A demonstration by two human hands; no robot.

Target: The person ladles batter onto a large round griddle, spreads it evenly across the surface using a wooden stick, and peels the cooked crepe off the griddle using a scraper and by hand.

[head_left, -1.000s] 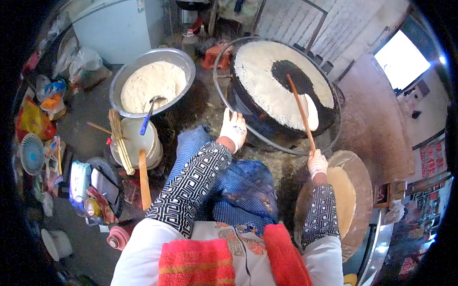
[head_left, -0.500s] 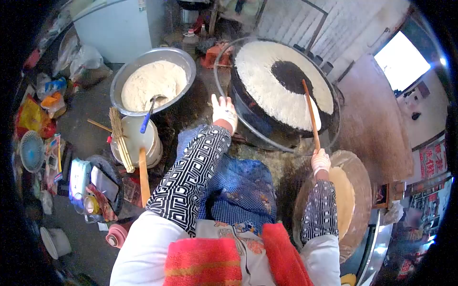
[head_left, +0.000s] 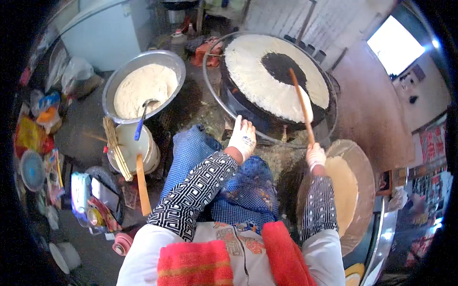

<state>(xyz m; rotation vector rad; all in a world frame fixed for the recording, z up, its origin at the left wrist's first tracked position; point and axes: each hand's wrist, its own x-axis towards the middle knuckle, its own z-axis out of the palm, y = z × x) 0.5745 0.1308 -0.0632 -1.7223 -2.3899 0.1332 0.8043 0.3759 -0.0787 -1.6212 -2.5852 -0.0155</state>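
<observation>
My right hand [head_left: 316,156], in a white glove, is closed round the lower end of a long wooden stick [head_left: 302,107]. The stick reaches over a large round black griddle [head_left: 281,68], where pale batter [head_left: 245,59] forms a broad ring around a bare dark middle. A thick white fold of batter lies beside the stick at the ring's right front. My left hand [head_left: 243,139], gloved too, is at the metal hoop [head_left: 212,97] around the griddle, with its fingers apart and nothing held. Whether it touches the hoop is unclear.
At the left a metal basin [head_left: 109,90] of batter holds a blue-handled ladle [head_left: 140,126]. Below it stand a white bucket [head_left: 151,151] with a straw brush [head_left: 119,148] and a wooden paddle [head_left: 142,186]. A round tray with a tan flat sheet [head_left: 341,190] sits at my right.
My left hand has moved right, towards the hoop. The stick has swung a little left over the griddle, still in my right hand. The whole view has shifted slightly.
</observation>
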